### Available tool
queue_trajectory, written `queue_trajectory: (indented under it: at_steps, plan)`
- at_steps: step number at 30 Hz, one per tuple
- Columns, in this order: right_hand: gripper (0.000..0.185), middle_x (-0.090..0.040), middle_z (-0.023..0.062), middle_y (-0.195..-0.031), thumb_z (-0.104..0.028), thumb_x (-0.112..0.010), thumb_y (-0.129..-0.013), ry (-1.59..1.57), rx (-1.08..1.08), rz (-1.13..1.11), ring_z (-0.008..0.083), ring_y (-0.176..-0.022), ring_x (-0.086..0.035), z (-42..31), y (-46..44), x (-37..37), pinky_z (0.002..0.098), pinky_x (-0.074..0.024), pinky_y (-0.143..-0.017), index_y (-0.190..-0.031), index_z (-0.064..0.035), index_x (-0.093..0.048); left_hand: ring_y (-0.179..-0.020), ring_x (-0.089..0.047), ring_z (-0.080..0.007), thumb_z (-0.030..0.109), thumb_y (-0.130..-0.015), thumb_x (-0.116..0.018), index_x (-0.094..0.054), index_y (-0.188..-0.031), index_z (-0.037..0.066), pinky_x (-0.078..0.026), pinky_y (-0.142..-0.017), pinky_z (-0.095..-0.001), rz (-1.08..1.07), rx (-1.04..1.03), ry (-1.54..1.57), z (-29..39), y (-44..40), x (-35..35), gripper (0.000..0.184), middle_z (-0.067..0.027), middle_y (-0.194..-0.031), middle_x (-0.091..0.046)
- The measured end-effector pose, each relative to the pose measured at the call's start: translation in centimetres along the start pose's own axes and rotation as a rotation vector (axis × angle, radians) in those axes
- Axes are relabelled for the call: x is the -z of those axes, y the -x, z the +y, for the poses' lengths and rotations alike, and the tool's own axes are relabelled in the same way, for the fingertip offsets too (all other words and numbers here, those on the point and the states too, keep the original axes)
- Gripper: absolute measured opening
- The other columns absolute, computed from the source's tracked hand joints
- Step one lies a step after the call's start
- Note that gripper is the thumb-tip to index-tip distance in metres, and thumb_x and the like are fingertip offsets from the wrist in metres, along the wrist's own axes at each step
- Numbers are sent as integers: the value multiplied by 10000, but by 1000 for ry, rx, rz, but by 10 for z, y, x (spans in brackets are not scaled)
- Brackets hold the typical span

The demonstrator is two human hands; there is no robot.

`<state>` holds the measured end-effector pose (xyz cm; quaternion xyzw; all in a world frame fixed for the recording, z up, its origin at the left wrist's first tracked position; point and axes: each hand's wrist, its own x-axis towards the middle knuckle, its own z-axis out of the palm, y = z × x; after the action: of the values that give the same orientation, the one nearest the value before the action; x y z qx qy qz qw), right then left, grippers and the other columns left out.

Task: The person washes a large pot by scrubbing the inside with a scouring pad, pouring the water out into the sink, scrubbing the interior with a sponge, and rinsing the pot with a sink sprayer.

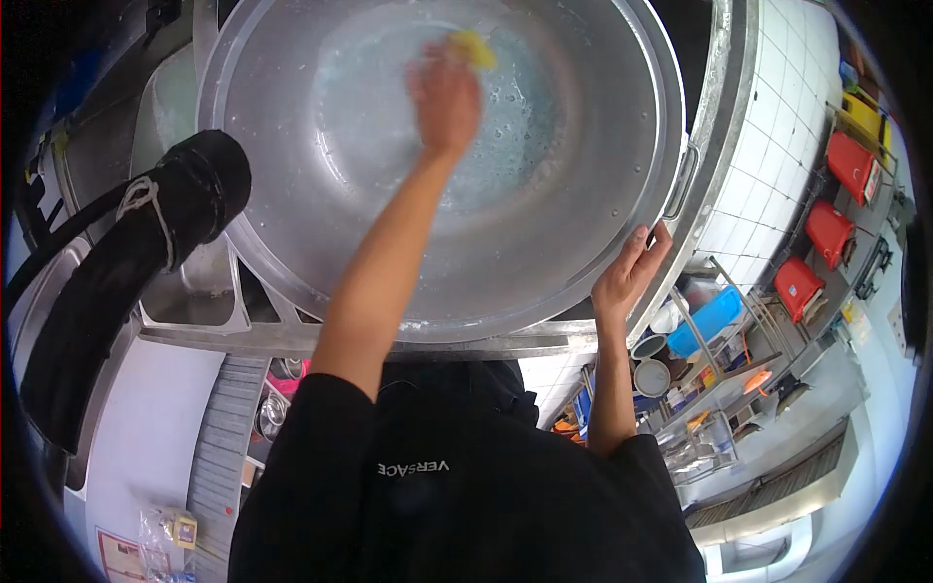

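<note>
A wide, round metal pan with a side handle fills the upper middle of the head view. Bubbly, bluish water covers part of its bottom. My left hand, smeared by motion, reaches into the pan and is closed on a yellow sponge near the far side of the bottom. At the pan's right edge, just below the handle, my right hand grips the rim, its thumb and fingers resting along it.
A thick black pipe with string tied round it juts in from the left, close to the pan. Under it are metal sink basins. To the right are a tiled wall, red bins and a rack holding a blue container.
</note>
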<state>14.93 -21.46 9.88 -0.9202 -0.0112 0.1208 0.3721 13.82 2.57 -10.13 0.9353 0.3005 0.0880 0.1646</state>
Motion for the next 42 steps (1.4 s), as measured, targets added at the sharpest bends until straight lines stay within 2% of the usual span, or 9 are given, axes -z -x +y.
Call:
queue_trajectory:
  at_steps: [4, 10, 18, 20, 23, 28, 31, 33, 42]
  plan:
    - [375, -559, 185, -1073, -250, -357, -1053, 38, -19, -14, 181, -963, -559, -2, -1, 2, 294, -436, -845, -1296, 34, -331, -1409, -301, -211, 212, -888, -540, -495, -1360, 149, -173, -1167, -476, -303, -528, 55, 63, 43, -1, 478, -18, -1504, -367]
    - [407, -497, 136, -1078, -304, -404, -1042, -103, -26, 58, 170, -938, -485, -4, -1, -3, 298, -403, -859, -1248, 47, -426, -1413, -277, -204, 297, -892, -561, -487, -1370, 258, -200, -1153, -495, -468, -798, 97, -30, 55, 43, 486, 14, -1496, -370]
    - [381, -563, 202, -1076, -216, -400, -1036, -68, -88, -36, 193, -941, -558, 3, -2, 5, 302, -438, -813, -1310, 42, -341, -1428, -251, -320, 360, -958, -502, -377, -1461, 208, -145, -1113, -630, -68, -44, -184, -85, 17, 52, 541, -77, -1559, -265]
    - [379, -559, 205, -1078, -181, -437, -1021, -66, -188, -80, 205, -951, -552, -3, -2, 9, 315, -437, -810, -1312, 44, -345, -1428, -247, -332, 355, -953, -506, -363, -1469, 211, -154, -1115, -624, -103, -22, -153, -66, 40, 46, 555, -88, -1560, -257]
    - [408, -530, 177, -1112, -12, -583, -886, 240, 298, 356, 278, -1041, -512, -47, -7, 8, 397, -417, -860, -1264, 47, -441, -1431, -230, -359, 317, -929, -544, -338, -1482, 186, -191, -1118, -598, -356, -77, -107, -37, 72, 76, 604, -120, -1560, -244]
    - [488, -508, 223, -1165, -65, -623, -799, 158, 366, -356, 397, -1090, -503, -82, -6, -108, 488, -454, -890, -1270, -41, -498, -1405, -277, -379, 293, -889, -611, -363, -1459, 133, -265, -1102, -553, -668, -6, 46, -22, 80, 145, 642, -159, -1521, -312]
    - [469, -509, 220, -1180, -99, -599, -812, 372, 400, -469, 393, -1122, -497, -40, 15, -189, 481, -503, -849, -1272, -80, -508, -1385, -307, -392, 310, -867, -647, -398, -1434, 120, -286, -1100, -521, -620, -43, -170, -38, 65, 195, 648, -177, -1482, -372]
    - [433, -512, 212, -1183, -117, -570, -829, 471, 718, -424, 400, -1099, -520, -15, 22, -218, 463, -538, -805, -1259, -109, -520, -1376, -325, -386, 322, -855, -664, -421, -1420, 115, -276, -1107, -509, -507, -107, -271, -59, 60, 217, 649, -183, -1459, -405]
    - [276, -583, 210, -1085, -67, -469, -867, 181, 417, -49, 364, -1013, -583, -72, -141, -284, 458, -513, -810, -1125, -17, -553, -1323, -408, -362, 552, -900, -522, -453, -1405, 121, -293, -1086, -504, -1063, -174, -486, -75, 75, 209, 668, -117, -1468, -418]
